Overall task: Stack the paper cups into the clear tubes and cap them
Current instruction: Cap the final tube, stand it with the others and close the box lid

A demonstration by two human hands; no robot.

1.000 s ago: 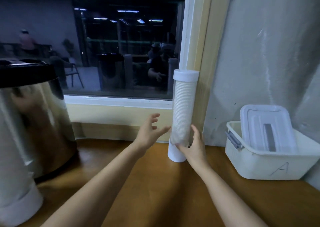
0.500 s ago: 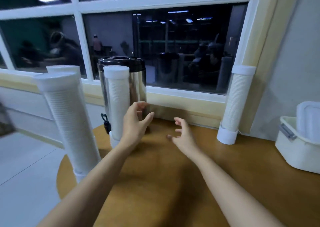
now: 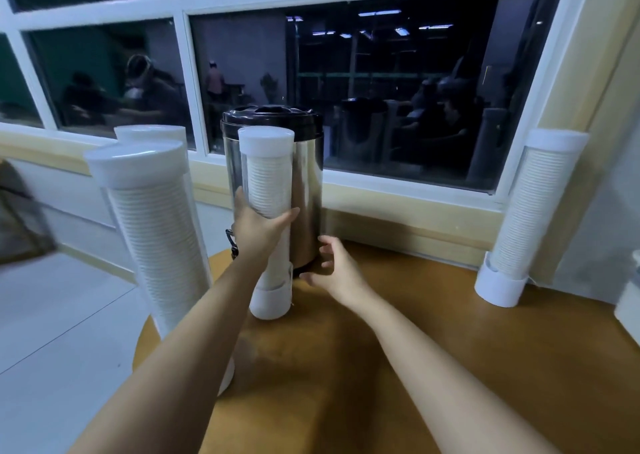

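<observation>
A clear tube [image 3: 267, 190] full of stacked white paper cups, with a white cap on top and a white base, stands upright on the brown table in front of the steel urn. My left hand [image 3: 258, 226] is wrapped around its middle. My right hand [image 3: 337, 268] hovers open just to the right of its base, fingers apart, touching nothing. A second capped tube of cups [image 3: 152, 231] stands at the table's left edge, with a third cap [image 3: 150, 132] showing behind it. Another capped tube [image 3: 530, 211] leans at the window frame on the right.
A steel urn with a black lid [image 3: 304, 190] stands against the windowsill behind the held tube. The brown table [image 3: 450, 332] runs to the right, where a white bin's edge [image 3: 628, 301] shows. The floor drops off at the left.
The view swung left from the right-hand tube by the window. My right hand let go of that tube. My left hand reached forward and closed around the tube in front of the urn.
</observation>
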